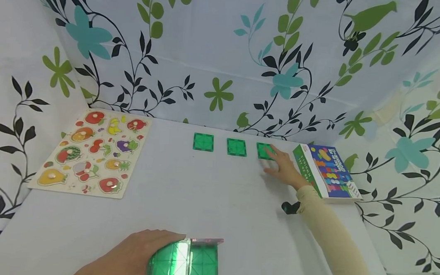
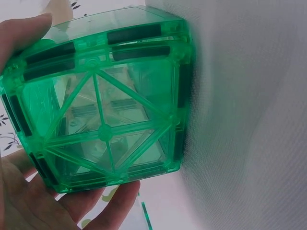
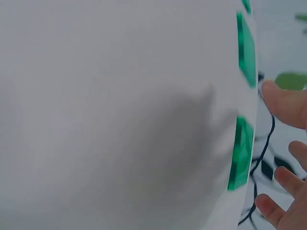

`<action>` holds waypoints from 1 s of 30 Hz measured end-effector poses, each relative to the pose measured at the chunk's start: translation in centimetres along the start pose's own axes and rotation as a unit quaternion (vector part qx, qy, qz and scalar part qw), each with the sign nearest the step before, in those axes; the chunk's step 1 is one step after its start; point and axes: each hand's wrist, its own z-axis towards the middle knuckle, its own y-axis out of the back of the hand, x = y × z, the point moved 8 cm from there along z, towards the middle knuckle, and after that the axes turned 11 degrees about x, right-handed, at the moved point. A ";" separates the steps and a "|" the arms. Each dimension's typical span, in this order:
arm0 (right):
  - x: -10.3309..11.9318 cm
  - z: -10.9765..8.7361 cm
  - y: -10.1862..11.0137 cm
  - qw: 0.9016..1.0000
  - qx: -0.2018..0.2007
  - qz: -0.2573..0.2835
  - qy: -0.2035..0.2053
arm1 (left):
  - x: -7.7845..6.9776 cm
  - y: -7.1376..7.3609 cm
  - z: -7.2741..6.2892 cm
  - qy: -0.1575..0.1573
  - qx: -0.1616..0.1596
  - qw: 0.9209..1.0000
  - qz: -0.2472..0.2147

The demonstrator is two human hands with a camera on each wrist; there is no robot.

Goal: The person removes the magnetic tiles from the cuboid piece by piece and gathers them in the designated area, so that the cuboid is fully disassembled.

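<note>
My left hand [image 1: 135,253] grips a box built of green see-through magnetic tiles [image 1: 203,264] at the near edge of the head view. In the left wrist view, the thumb lies along one side of the box [image 2: 103,129] and the fingers curl round the opposite side. A thin pink edge [image 1: 212,240] shows along the top of the box. My right hand [image 1: 287,170] reaches to the rightmost of three flat green tiles, its fingers spread and overlapping that tile [image 1: 262,152]. In the right wrist view the fingers [image 3: 288,108] hold nothing. Left of it lie the middle tile [image 1: 236,147] and the left tile [image 1: 203,142].
A wooden fruit puzzle board [image 1: 63,168] lies at the left of the white table [image 1: 187,194]. To the right, a colourful box [image 1: 332,170] sits beside my right forearm. A small black object [image 1: 289,207] lies by the sleeve. Leaf-patterned cloth [image 1: 217,50] hangs behind.
</note>
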 end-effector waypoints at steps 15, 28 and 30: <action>15.8 -11.1 -8.8 0.965 0.039 0.136 0.221 | 0.8 0.0 -0.1 0.046 0.015 0.999 0.005; 23.1 -12.7 -12.2 0.922 -0.052 0.070 0.376 | 0.4 -0.1 0.3 0.022 0.008 1.000 -0.010; 23.6 -12.8 -12.5 0.918 -0.081 0.028 0.388 | 0.3 -0.1 0.3 0.018 0.010 1.000 -0.011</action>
